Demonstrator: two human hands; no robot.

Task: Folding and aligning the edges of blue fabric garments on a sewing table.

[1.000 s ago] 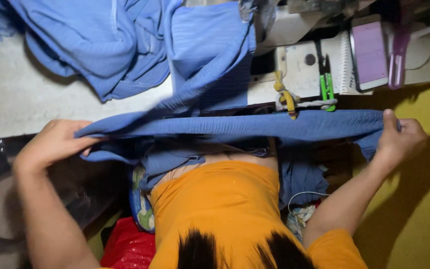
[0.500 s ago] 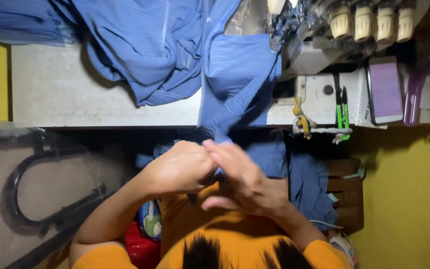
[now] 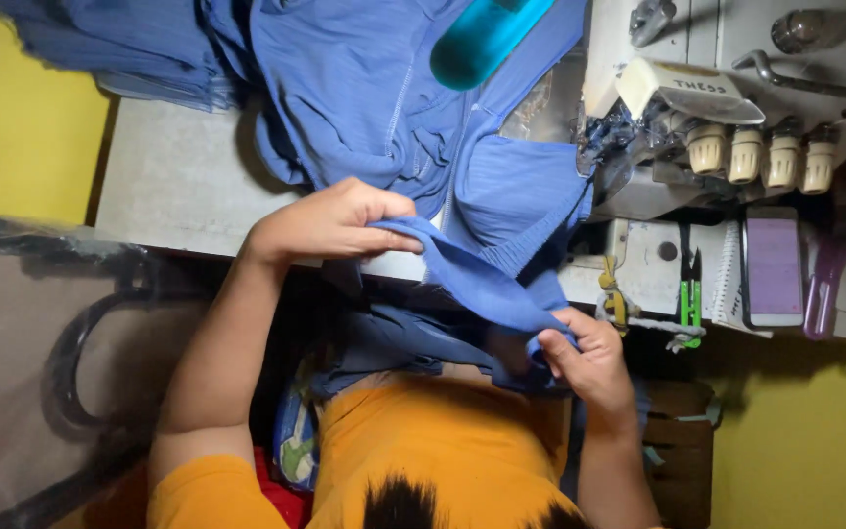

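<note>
Here we hold the blue ribbed strip (image 3: 472, 279) in 2 places: our left hand (image 3: 330, 220) pinches 1 end above the table edge (image 3: 178, 230), fingers closed on it, and our right hand (image 3: 589, 358) clamps the other near our lap. We judge it light, soft, stretchy; grip the edges.

At your two o'clock, a sewing machine (image 3: 736, 108) sits on the surface (image 3: 178, 181); a phone (image 3: 773, 266) and green snips (image 3: 689, 294) lie at three.
</note>
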